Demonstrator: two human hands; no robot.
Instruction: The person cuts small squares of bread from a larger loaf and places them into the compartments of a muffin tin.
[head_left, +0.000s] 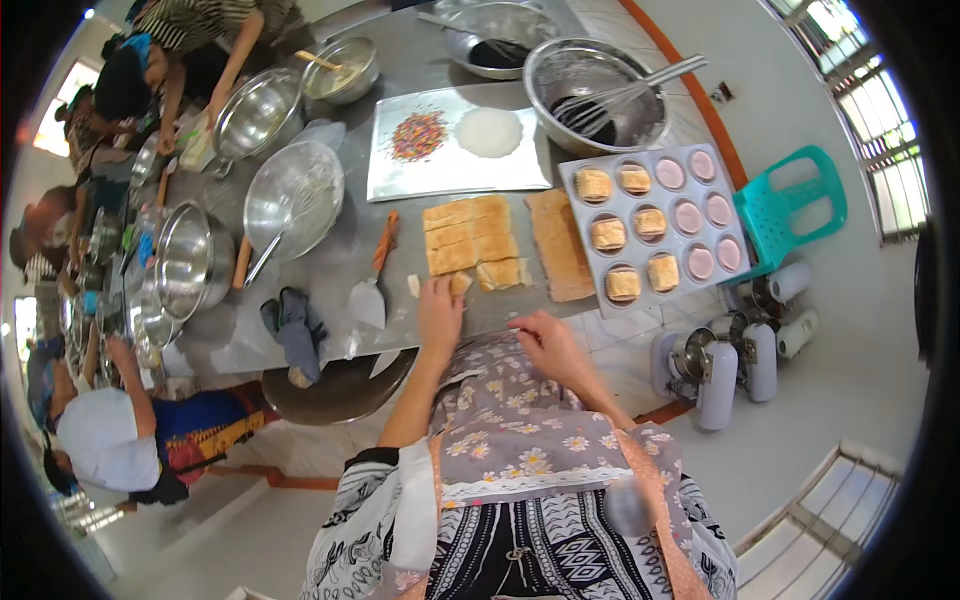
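Note:
My left hand is at the table's near edge, its fingers and thumb closed around a small piece of sponge cake. Just beyond lies a golden sponge slab cut into several blocks, with loose cut pieces at its near right corner. Over the edge of the table, in front of the apron, my right hand is held with thumb and index finger apart and nothing visible in it. A muffin tin to the right holds cake blocks in its left cups and pink paper liners in the others.
An uncut cake strip lies partly beneath the tin. Left are an offset-blade spatula, a grey cloth and mixing bowls. Sprinkles and white granules sit on a foil-covered board. A green chair and several people are nearby.

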